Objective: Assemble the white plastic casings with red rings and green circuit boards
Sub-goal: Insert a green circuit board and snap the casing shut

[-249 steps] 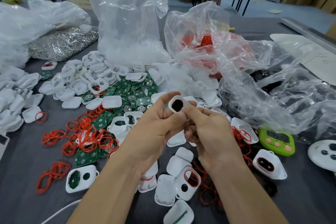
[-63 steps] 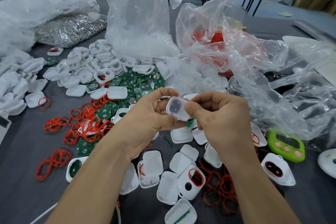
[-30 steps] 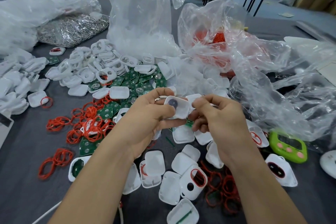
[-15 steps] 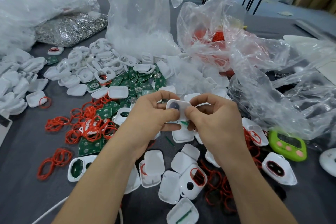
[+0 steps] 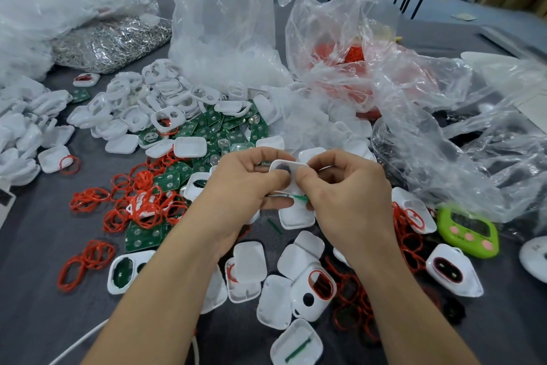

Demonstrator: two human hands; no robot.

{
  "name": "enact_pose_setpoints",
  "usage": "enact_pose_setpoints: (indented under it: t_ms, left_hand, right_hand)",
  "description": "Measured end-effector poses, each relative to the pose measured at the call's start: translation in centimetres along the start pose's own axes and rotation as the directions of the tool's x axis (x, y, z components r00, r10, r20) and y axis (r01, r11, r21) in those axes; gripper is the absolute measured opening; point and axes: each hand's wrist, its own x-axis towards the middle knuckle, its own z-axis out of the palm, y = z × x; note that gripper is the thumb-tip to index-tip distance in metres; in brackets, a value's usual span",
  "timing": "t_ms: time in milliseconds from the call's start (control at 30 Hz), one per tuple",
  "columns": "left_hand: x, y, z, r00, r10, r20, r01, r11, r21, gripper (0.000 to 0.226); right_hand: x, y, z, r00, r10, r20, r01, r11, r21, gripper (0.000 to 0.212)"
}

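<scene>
Far left: heap of white casings (image 5: pixel 20 133), cannot tell if finished.
Left of centre: many loose red rings (image 5: pixel 133 196) and green circuit boards (image 5: pixel 225 127) on surface (image 5: pixel 35 246), not yet used.
Centre: left hand (image 5: pixel 245 184) and right hand (image 5: pixel 346 187) close together, both pinch one white casing (image 5: pixel 288 170), thumbs on top; bit of green shows below it. Probably this unit is at closing step.
Near right: casing with red ring (image 5: pixel 315 287) already fitted.
Judgement: few units done, big stock left.
</scene>
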Motion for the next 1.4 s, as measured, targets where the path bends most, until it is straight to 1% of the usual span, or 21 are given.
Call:
enact_pose_setpoints:
  t_ms: [233,367,533,633,733,767,833,867,933,967,1033,1100,1267,1333,1367,1400]
  left_hand:
    - [0.0,-0.1,-0.1,1.0,-0.001,0.009,0.001,1.0,0.003,0.02]
    - [0.1,-0.2,-0.2,1.0,0.006,-0.008,-0.005,1.0,0.018,0.02]
    - [0.2,-0.5,-0.1,0.997,0.053,-0.052,-0.046,0.991,0.125,0.023]
    - [0.3,-0.5,-0.2,0.997,0.049,-0.059,-0.04,0.988,0.152,0.022]
    - [0.2,-0.4,-0.4,1.0,0.007,-0.027,-0.005,0.995,0.096,0.02]
    - [0.2,-0.4,-0.5,1.0,-0.004,-0.008,0.004,0.998,0.06,0.02]
    - [0.2,-0.3,-1.0,0.999,0.002,0.052,-0.003,1.0,0.009,0.022]
    - [0.2,-0.3,-1.4,0.995,0.026,0.096,-0.027,1.0,0.014,0.027]
    - [0.1,-0.4,-1.7,0.981,0.085,0.177,-0.1,0.992,0.079,0.043]
    - [0.0,-0.4,-1.7,0.975,0.106,0.196,-0.129,0.986,0.109,0.05]
    - [0.0,-0.4,-1.6,0.975,0.129,0.183,-0.153,0.981,0.123,0.054]
    - [0.0,-0.4,-1.6,0.977,0.141,0.159,-0.16,0.98,0.115,0.053]
    - [0.0,-0.4,-1.8,0.98,0.135,0.146,-0.151,0.983,0.103,0.048]
    - [0.0,-0.3,-1.9,0.983,0.131,0.127,-0.144,0.985,0.098,0.048]
    - [0.0,-0.2,-2.1,0.984,0.13,0.118,-0.141,0.986,0.092,0.048]
    - [0.0,-0.2,-2.3,0.986,0.128,0.11,-0.138,0.987,0.082,0.048]
  right_hand:
    - [0.0,0.1,0.1,1.0,-0.01,-0.015,0.011,1.0,0.009,0.026]
    - [0.0,0.1,0.1,0.999,-0.023,-0.023,0.022,1.0,-0.006,0.021]
    - [0.0,0.4,0.4,0.999,-0.029,-0.035,0.028,0.999,-0.024,0.021]
    - [0.1,0.5,0.5,0.999,0.039,0.023,-0.04,0.997,0.059,0.013]
    - [0.4,0.7,0.4,0.989,0.13,0.076,-0.142,0.972,0.189,0.005]
    - [0.6,0.7,0.3,0.984,0.153,0.087,-0.169,0.96,0.224,0.006]
    - [0.9,0.7,-0.1,0.975,0.193,0.111,-0.217,0.939,0.268,0.017]
    - [1.1,0.7,-0.3,0.969,0.209,0.13,-0.239,0.929,0.284,0.02]
    - [1.3,0.7,-0.7,0.952,0.246,0.181,-0.294,0.901,0.319,0.02]
    - [1.4,0.7,-0.8,0.941,0.265,0.209,-0.324,0.884,0.336,0.02]
    - [1.5,0.7,-1.0,0.921,0.292,0.258,-0.372,0.855,0.36,0.021]
    - [1.6,0.6,-1.0,0.906,0.306,0.29,-0.401,0.84,0.366,0.023]
    - [1.7,0.4,-1.1,0.882,0.294,0.368,-0.429,0.825,0.368,0.018]
    - [1.8,0.4,-1.5,0.893,0.299,0.337,-0.422,0.818,0.391,0.024]
    - [1.9,0.6,-1.8,0.917,0.287,0.276,-0.376,0.851,0.366,0.024]
    - [2.0,0.8,-2.1,0.949,0.247,0.194,-0.296,0.911,0.286,0.019]
